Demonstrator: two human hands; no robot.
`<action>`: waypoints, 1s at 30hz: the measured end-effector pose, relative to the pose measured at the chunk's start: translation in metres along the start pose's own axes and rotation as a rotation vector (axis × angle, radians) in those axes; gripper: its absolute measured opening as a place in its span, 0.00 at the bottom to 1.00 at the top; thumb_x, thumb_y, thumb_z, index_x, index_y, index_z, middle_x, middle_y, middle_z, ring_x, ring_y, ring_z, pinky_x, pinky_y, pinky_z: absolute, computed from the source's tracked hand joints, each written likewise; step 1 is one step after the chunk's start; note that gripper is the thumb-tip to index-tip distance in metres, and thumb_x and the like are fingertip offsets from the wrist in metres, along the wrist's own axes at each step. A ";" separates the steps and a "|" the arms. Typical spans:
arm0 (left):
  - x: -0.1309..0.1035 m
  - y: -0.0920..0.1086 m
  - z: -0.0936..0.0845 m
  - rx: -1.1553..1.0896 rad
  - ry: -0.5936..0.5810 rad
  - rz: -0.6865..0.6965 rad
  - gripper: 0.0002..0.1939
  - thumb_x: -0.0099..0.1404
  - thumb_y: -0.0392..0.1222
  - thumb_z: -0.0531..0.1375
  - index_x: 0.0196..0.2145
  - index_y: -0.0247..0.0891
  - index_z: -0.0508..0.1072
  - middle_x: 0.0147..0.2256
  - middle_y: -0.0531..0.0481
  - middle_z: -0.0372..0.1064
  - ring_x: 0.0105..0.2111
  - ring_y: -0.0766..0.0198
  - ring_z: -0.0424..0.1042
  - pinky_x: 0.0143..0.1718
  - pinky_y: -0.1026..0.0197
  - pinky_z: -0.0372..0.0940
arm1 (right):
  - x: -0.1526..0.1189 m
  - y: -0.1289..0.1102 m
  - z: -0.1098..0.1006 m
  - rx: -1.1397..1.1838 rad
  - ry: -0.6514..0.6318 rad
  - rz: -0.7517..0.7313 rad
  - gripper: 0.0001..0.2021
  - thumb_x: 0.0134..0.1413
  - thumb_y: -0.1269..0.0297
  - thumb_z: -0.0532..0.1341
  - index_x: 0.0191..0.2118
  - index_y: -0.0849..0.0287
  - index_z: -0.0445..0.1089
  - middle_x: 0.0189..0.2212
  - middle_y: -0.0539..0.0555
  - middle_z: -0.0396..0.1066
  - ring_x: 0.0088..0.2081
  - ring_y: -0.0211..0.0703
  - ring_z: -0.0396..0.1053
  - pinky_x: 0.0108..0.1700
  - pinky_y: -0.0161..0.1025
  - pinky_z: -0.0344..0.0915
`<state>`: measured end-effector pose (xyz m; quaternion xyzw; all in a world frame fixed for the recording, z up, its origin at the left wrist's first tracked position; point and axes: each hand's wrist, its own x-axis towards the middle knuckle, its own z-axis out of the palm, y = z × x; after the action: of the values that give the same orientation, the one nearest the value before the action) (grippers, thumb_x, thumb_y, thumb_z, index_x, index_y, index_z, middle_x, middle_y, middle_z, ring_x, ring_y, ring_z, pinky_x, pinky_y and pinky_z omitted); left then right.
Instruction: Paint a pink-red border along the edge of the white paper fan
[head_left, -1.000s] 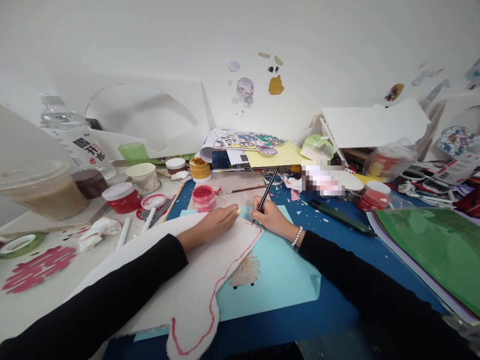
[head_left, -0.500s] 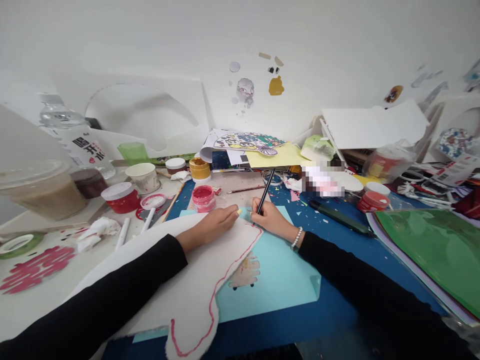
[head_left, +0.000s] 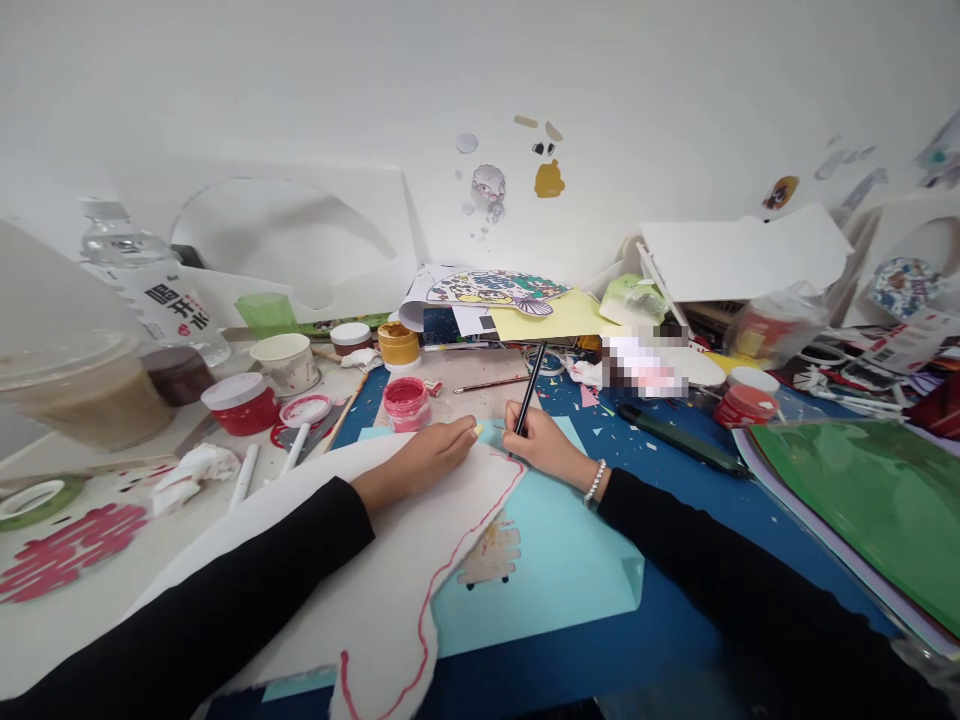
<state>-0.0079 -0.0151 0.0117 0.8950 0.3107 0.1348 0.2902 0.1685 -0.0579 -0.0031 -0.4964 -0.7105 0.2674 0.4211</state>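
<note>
A large white board (head_left: 390,560) with a wavy edge lies in front of me, a red painted line running along its border. My left hand (head_left: 427,458) rests at its far edge, fingers closed together, with a small yellow spot at the fingertips. My right hand (head_left: 546,445) pinches a slim black paintbrush (head_left: 533,385), held nearly upright. The brush's lower end meets the board's right corner, where the red line passes. An open jar of red paint (head_left: 406,402) stands just beyond my left hand. Light-blue paper (head_left: 555,590) lies under the board.
At left are a water bottle (head_left: 161,290), a lidded red jar (head_left: 240,402), a paper cup (head_left: 285,362) and green tape (head_left: 37,500). A dark green cutter (head_left: 682,440) and green sheets (head_left: 870,500) lie at right. Another thin brush (head_left: 491,384) lies behind the jar.
The paintbrush tip has shifted slightly right along the board's corner, and its handle stands a little more upright. My left hand stays in place. The whole view has tilted slightly.
</note>
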 end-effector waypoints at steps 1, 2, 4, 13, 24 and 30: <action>0.000 0.000 0.000 0.000 0.001 -0.001 0.13 0.63 0.46 0.40 0.23 0.41 0.50 0.18 0.57 0.49 0.20 0.67 0.54 0.23 0.63 0.51 | 0.000 0.000 0.000 -0.001 -0.001 0.001 0.07 0.39 0.74 0.52 0.20 0.58 0.51 0.17 0.43 0.49 0.21 0.32 0.48 0.24 0.32 0.46; 0.000 0.000 0.000 -0.001 0.001 -0.002 0.13 0.63 0.46 0.40 0.23 0.41 0.49 0.18 0.57 0.49 0.20 0.67 0.54 0.23 0.63 0.51 | 0.000 0.000 0.000 0.000 -0.001 0.002 0.07 0.39 0.74 0.52 0.20 0.58 0.51 0.17 0.43 0.49 0.21 0.32 0.48 0.24 0.32 0.46; -0.001 0.001 0.000 -0.003 0.002 -0.005 0.13 0.63 0.46 0.40 0.23 0.41 0.49 0.18 0.57 0.49 0.20 0.67 0.54 0.23 0.63 0.51 | 0.000 0.000 -0.001 0.004 -0.001 0.001 0.07 0.39 0.74 0.52 0.20 0.58 0.50 0.17 0.43 0.48 0.21 0.32 0.48 0.24 0.32 0.46; -0.001 0.001 0.000 -0.013 -0.004 -0.006 0.13 0.63 0.47 0.39 0.23 0.41 0.50 0.18 0.58 0.50 0.19 0.67 0.54 0.24 0.63 0.52 | 0.000 0.000 0.000 -0.018 -0.001 0.006 0.08 0.38 0.74 0.53 0.20 0.58 0.50 0.17 0.43 0.48 0.20 0.32 0.48 0.23 0.31 0.45; -0.001 -0.001 0.000 0.005 0.008 0.008 0.14 0.64 0.46 0.39 0.23 0.41 0.51 0.18 0.58 0.51 0.19 0.67 0.55 0.23 0.63 0.51 | 0.000 0.002 0.000 -0.001 -0.001 0.004 0.07 0.37 0.74 0.53 0.20 0.58 0.51 0.16 0.43 0.49 0.20 0.31 0.48 0.23 0.31 0.45; -0.002 -0.002 0.002 0.072 0.050 0.040 0.13 0.63 0.46 0.39 0.23 0.41 0.51 0.18 0.58 0.49 0.19 0.66 0.54 0.23 0.63 0.49 | 0.004 0.008 0.002 0.258 0.084 0.120 0.07 0.37 0.73 0.52 0.18 0.58 0.50 0.14 0.41 0.49 0.16 0.29 0.48 0.19 0.30 0.44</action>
<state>-0.0099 -0.0158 0.0085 0.9073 0.3045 0.1515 0.2472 0.1699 -0.0511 -0.0098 -0.4906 -0.6209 0.3603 0.4940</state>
